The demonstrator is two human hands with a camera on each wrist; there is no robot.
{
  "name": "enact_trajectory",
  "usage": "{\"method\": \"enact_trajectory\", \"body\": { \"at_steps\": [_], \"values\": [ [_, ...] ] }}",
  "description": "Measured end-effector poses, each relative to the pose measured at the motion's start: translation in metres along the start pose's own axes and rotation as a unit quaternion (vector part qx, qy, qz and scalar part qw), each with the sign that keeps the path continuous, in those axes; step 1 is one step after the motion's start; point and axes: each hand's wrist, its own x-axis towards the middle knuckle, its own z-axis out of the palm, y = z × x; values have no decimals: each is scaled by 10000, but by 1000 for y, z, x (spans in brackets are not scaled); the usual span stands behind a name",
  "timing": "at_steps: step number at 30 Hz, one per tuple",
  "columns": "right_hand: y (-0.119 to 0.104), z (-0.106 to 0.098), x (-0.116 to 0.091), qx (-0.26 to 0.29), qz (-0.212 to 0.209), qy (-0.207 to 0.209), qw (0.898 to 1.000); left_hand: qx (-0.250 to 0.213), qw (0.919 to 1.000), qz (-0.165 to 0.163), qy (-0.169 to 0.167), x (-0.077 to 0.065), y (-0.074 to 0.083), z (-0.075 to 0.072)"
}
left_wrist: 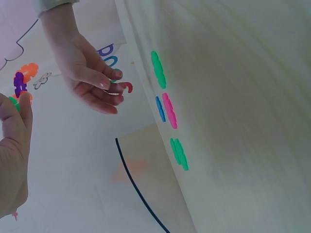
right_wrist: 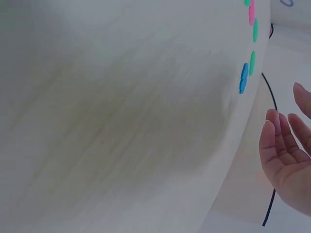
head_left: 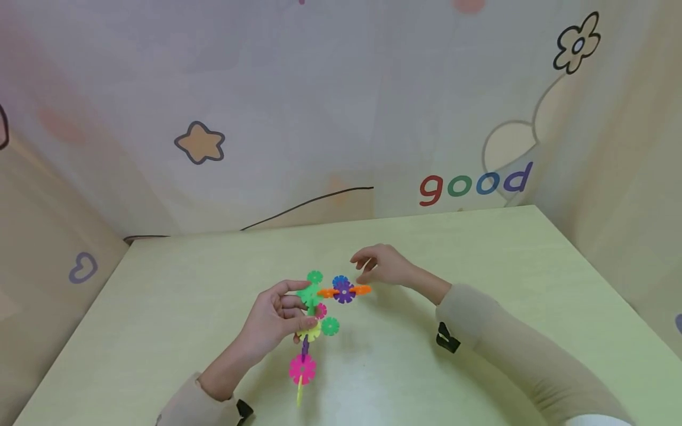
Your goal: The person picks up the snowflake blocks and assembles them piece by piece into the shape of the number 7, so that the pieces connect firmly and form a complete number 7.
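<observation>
My left hand (head_left: pixel 272 319) pinches a toy built from snowflake-shaped plastic discs, its thumb at a yellow disc (head_left: pixel 310 331) and its fingertips at a green disc (head_left: pixel 306 295). A purple disc (head_left: pixel 345 292) between orange ones juts to the right. Below hang a pink disc (head_left: pixel 302 370) and a yellow one (head_left: pixel 300 392) seen edge-on. Past the right end of the toy, my right hand (head_left: pixel 389 264) hovers with loosely bent fingers and nothing in them. The left wrist view shows only part of the toy, at its left edge.
Several loose discs lie flat on the table (head_left: pixel 453 248) behind the toy, among them a blue disc (left_wrist: pixel 160 108), a pink disc (left_wrist: pixel 169 110) and a green disc (left_wrist: pixel 158 69). A printed curtain (head_left: pixel 298 118) hangs along the table's back and sides.
</observation>
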Motion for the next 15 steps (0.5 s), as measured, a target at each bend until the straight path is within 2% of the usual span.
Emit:
{"method": "enact_trajectory", "body": {
  "at_steps": [9, 15],
  "values": [
    [11, 4, 27, -44, 337, -141, 9993, -28, 10000, 17, -20, 1, 0, -2],
    [18, 13, 42, -266, 535, -389, 9975, -15, 9999, -40, -106, -1, 0, -2]
  ]
}}
